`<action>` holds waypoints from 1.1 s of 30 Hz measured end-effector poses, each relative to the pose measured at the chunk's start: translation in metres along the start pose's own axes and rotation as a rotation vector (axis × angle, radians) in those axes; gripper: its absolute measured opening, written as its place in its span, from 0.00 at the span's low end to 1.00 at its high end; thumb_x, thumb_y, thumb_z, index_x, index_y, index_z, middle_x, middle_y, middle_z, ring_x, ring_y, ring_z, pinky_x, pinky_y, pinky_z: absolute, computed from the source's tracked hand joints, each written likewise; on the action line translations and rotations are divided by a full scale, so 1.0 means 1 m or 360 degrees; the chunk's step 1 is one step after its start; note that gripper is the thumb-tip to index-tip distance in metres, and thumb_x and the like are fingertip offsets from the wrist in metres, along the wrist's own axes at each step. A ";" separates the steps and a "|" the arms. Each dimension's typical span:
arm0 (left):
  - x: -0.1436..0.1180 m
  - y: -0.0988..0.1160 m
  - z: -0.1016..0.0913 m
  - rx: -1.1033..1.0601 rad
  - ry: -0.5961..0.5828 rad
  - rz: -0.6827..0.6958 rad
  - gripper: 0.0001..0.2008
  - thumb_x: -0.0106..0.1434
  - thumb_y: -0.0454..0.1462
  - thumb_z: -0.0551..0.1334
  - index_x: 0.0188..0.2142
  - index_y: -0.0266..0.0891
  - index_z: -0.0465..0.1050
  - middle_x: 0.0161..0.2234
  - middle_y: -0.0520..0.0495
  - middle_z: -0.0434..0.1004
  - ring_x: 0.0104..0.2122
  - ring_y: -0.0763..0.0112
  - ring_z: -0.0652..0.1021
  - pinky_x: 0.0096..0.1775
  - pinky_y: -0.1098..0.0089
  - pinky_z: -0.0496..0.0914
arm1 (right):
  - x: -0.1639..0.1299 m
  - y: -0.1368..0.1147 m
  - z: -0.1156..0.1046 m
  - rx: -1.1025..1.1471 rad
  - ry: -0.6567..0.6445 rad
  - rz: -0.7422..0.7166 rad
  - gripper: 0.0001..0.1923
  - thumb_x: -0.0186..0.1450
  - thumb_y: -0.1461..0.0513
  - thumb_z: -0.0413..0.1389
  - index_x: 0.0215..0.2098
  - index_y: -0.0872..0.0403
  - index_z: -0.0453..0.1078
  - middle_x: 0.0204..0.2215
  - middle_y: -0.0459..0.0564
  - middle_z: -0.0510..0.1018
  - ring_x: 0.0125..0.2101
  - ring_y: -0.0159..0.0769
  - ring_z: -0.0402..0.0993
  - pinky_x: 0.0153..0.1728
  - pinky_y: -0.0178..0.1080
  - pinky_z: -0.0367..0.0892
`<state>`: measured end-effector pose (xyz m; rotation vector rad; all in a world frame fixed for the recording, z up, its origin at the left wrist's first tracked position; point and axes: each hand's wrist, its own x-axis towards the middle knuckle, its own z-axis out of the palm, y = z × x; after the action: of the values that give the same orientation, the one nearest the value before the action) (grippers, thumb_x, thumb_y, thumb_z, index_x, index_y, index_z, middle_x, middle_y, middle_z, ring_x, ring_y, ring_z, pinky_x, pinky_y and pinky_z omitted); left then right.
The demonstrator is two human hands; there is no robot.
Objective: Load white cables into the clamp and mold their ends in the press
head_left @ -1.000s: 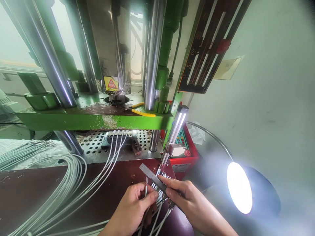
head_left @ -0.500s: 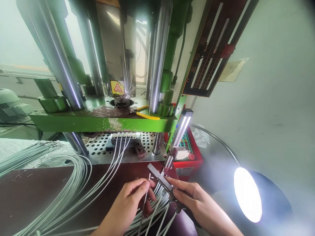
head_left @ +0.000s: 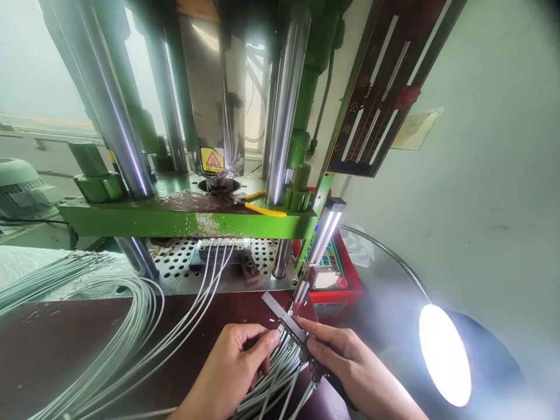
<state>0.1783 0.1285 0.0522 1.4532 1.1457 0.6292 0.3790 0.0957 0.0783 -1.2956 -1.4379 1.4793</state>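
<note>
My left hand (head_left: 242,356) is closed in a pinch on a white cable, whose end is mostly hidden by the fingers, right beside the left edge of a flat metal bar fixture (head_left: 276,308). With thumb and fingers closed about its near right part, my right hand (head_left: 343,357) grips that fixture, which lies slantwise over the table's front right corner. Several white cables (head_left: 275,388) run from under the fixture towards me, below my left hand. Small white bits lie close to the bar.
A green press (head_left: 188,224) with steel columns rises behind. Cables lead into a block (head_left: 219,251) on its perforated plate. Yellow-handled pliers (head_left: 265,210) rest on the press ledge. Coiled cables (head_left: 131,326) cover the left table. A bright lamp (head_left: 444,354) stands right, near a red control box (head_left: 336,297).
My left hand has moved slightly right, bringing the pinched cable end from clear of the bar up against its edge. My right hand keeps hold of the fixture. The view has shifted slightly.
</note>
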 end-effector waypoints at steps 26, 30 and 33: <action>0.010 -0.010 0.016 -0.0282 0.0171 -0.0267 0.14 0.60 0.45 0.55 0.23 0.38 0.64 0.17 0.56 0.64 0.14 0.79 0.60 0.18 0.75 0.51 | 0.010 0.003 0.003 -0.0426 -0.0035 -0.0029 0.20 0.68 0.57 0.50 0.55 0.52 0.69 0.36 0.44 0.80 0.37 0.39 0.73 0.39 0.36 0.64; 0.007 -0.018 0.005 -0.0155 0.0185 -0.0199 0.19 0.61 0.50 0.55 0.22 0.39 0.63 0.18 0.52 0.67 0.18 0.72 0.67 0.21 0.72 0.58 | 0.025 0.010 0.008 -0.0478 -0.0080 0.0038 0.18 0.65 0.60 0.51 0.51 0.51 0.73 0.33 0.43 0.81 0.34 0.37 0.74 0.34 0.33 0.65; 0.001 -0.019 -0.020 0.0238 0.0434 0.0075 0.21 0.63 0.52 0.55 0.22 0.40 0.64 0.21 0.51 0.69 0.23 0.70 0.69 0.28 0.71 0.60 | 0.040 0.019 0.022 -0.0950 0.0121 0.0048 0.13 0.61 0.63 0.52 0.41 0.52 0.75 0.29 0.44 0.80 0.31 0.37 0.75 0.30 0.34 0.65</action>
<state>0.1552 0.1361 0.0384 1.5575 1.3976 0.8073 0.3509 0.1241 0.0500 -1.7031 -1.8949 1.0309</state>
